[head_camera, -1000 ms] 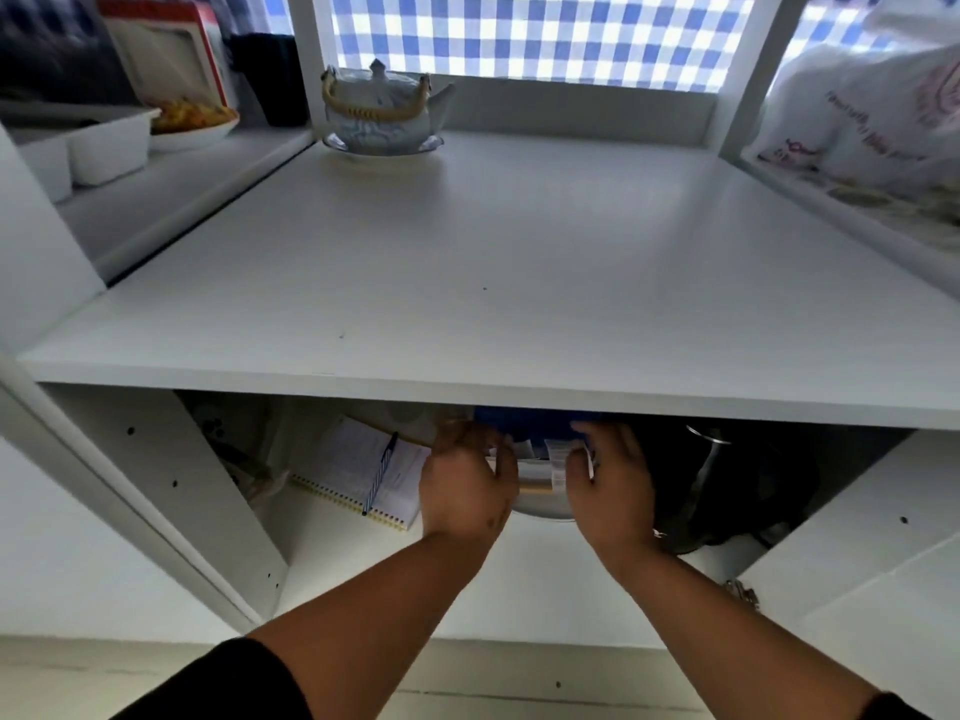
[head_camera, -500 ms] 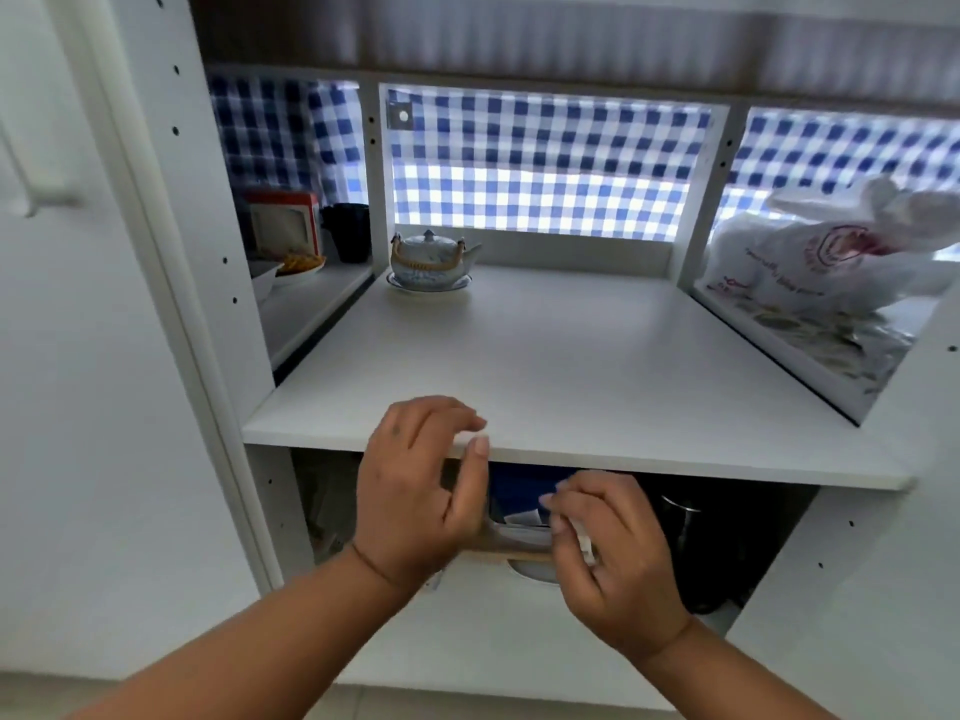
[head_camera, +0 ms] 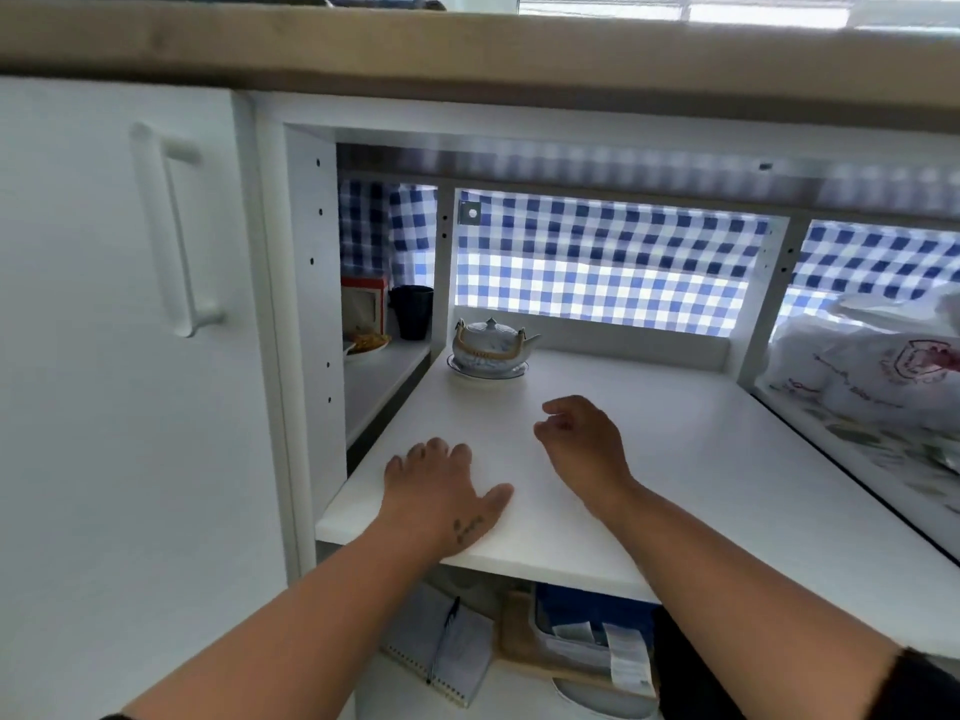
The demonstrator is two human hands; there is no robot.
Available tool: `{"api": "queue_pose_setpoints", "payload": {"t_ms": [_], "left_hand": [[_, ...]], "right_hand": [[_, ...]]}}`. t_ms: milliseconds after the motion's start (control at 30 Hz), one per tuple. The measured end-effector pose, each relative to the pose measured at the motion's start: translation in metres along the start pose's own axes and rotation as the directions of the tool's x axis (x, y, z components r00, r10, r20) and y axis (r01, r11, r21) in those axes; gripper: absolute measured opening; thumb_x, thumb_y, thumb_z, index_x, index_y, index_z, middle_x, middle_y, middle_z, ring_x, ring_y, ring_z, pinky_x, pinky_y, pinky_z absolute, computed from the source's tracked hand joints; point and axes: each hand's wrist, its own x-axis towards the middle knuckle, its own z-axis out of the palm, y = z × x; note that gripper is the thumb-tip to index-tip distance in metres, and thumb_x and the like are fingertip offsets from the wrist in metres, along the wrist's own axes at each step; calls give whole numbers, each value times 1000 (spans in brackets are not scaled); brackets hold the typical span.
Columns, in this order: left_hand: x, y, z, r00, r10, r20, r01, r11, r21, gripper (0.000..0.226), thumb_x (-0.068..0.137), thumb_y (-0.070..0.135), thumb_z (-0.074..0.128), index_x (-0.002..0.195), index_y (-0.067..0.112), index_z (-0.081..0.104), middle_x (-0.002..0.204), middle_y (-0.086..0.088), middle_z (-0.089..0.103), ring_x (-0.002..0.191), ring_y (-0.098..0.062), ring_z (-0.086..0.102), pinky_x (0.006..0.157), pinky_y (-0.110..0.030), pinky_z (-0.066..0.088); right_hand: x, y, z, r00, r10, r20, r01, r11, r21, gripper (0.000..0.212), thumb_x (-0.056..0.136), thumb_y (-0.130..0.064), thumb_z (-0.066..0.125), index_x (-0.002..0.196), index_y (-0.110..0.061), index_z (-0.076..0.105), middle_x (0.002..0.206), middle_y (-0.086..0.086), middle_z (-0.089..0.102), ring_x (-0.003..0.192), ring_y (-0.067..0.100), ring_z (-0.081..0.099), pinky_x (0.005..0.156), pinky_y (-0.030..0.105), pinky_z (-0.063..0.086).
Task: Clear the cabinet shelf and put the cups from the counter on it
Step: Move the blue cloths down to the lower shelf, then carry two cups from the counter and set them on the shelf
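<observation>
Smooth flat white cabinet shelf (head_camera: 675, 485) carries a round blue-and-white ceramic teapot (head_camera: 488, 343) on a saucer (head_camera: 511, 371), back-left corner, spout pointing right, cane handle folded fwd; left hand (head_camera: 441, 491) lies palm-down near the front edge, fingers straight & apart; right hand (head_camera: 582, 444) over mid-shelf, fingers loosely curled, holding nothing; spiral notebook (head_camera: 467, 662) w/ pen lies in the compartment below.

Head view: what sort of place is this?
Probably a home kitchen: a white cabinet under a wooden counter, a teapot on its shelf, and a cup and a plate of food in the next compartment.
</observation>
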Motion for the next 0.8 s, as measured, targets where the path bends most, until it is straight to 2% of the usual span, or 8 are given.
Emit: {"api": "queue_pose_setpoints", "payload": {"t_ms": [67, 133, 167, 233, 400, 533, 600, 800], "left_hand": [[1, -3, 2, 1000, 11, -6, -11, 999, -37, 76, 83, 74, 31, 140, 25, 37, 145, -4, 39, 135, -26, 34, 114, -46, 25], [4, -4, 3, 1000, 17, 24, -15, 999, -51, 78, 83, 75, 30, 144, 26, 32, 151, -5, 31, 139, -26, 28, 116, -48, 19], [7, -4, 2, 999, 22, 48, -20, 998, -51, 81, 83, 75, 29, 147, 26, 27, 155, -5, 25, 143, -27, 22, 118, -49, 15], [23, -10, -1, 995, 25, 100, -19, 998, -63, 86, 83, 78, 26, 152, 27, 17, 161, -4, 12, 148, -26, 9, 120, -48, 6], [59, -18, -1, 994, -1, 107, 12, 996, -93, 83, 88, 73, 22, 154, 24, 9, 164, -4, 2, 150, -23, -3, 120, -47, -3], [70, -18, 4, 996, -17, 85, 23, 997, -68, 78, 92, 67, 20, 155, 21, 8, 164, -7, 2, 150, -26, -3, 120, -48, -2], [70, -17, 6, 996, -26, 90, 33, 997, -75, 77, 93, 66, 20, 155, 22, 8, 164, -6, 0, 150, -25, -5, 120, -47, -4], [73, -17, 7, 994, -42, 99, 50, 996, -74, 76, 93, 65, 22, 155, 24, 7, 164, -4, -1, 150, -23, -6, 120, -46, -7]], "right_hand": [[29, 1, 15, 987, 159, 33, -162, 976, 144, 30, 77, -13, 64, 106, -9, 69, 94, 4, 71, 86, 19, 67, 86, 34, 55], [54, 0, 30, 958, 265, 109, -286, 902, 322, 26, 74, -3, 63, 96, 10, 67, 74, 9, 66, 69, 20, 63, 84, 36, 55], [64, 0, 36, 941, 309, 139, -339, 864, 373, 17, 75, 1, 62, 87, 12, 67, 70, 11, 63, 64, 20, 62, 84, 36, 55], [83, -2, 49, 899, 395, 188, -437, 791, 428, 7, 80, 1, 63, 74, 2, 67, 70, 13, 67, 63, 21, 66, 85, 35, 56], [127, -6, 73, 822, 493, 284, -557, 595, 580, 3, 88, 4, 59, 87, 1, 59, 77, 17, 62, 65, 24, 64, 84, 37, 58], [159, 1, 96, 800, 482, 358, -585, 491, 646, 15, 92, 6, 53, 104, -1, 57, 93, 17, 60, 81, 26, 64, 54, 29, 56], [171, 5, 105, 804, 454, 384, -578, 448, 682, 26, 92, 6, 49, 115, -2, 60, 99, 16, 63, 78, 23, 63, 43, 24, 54], [198, 9, 121, 826, 455, 331, -510, 357, 783, 37, 91, 10, 46, 123, -2, 60, 101, 18, 66, 76, 24, 65, 41, 24, 53]]}}
